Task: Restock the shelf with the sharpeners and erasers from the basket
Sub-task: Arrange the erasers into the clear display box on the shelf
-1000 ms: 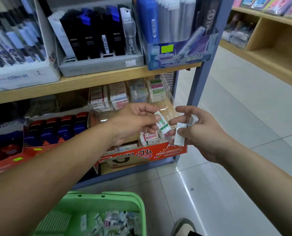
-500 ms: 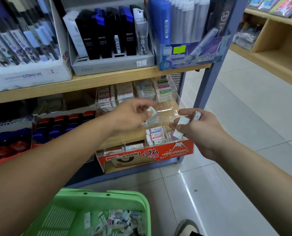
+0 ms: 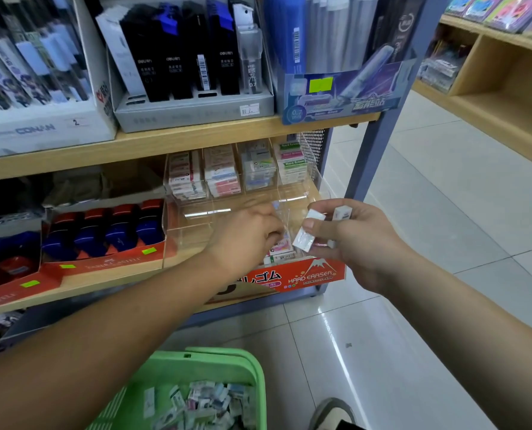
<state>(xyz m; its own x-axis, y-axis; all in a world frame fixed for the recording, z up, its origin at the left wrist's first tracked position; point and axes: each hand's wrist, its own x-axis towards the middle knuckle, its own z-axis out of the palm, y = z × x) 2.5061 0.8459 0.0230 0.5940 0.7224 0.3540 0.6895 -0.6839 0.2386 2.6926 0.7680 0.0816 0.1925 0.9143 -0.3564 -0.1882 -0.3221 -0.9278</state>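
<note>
Inspection of the head view:

The left hand (image 3: 246, 240) is extended into the front compartment of the clear display case (image 3: 193, 234), which stands on the lower shelf (image 3: 128, 277). Its fingers are curled down against the stacked erasers (image 3: 278, 248) in that compartment. The contact area is blurred, so it cannot be told whether an eraser is pinched or merely touched.

The right hand (image 3: 361, 243) is held just beside the case, at its right end. 2 items are gripped in it. A long white eraser (image 3: 306, 235) is pinched between thumb and fingers and tilted downward. A short white eraser (image 3: 342, 212) is held upright above the index finger.

4 rear compartments of the case are filled with boxed erasers (image 3: 236, 172). A red carton marked HARD ERASER (image 3: 314, 276) is set at the shelf edge, directly below the hands.

The green basket (image 3: 255, 367) is placed on the tiled floor (image 3: 413, 305), near the shelf foot and below the left forearm. A heap of loose wrapped erasers (image 3: 202, 401) is seen inside it. 1 shoe (image 3: 333, 412) is noted just right of the basket.
</note>
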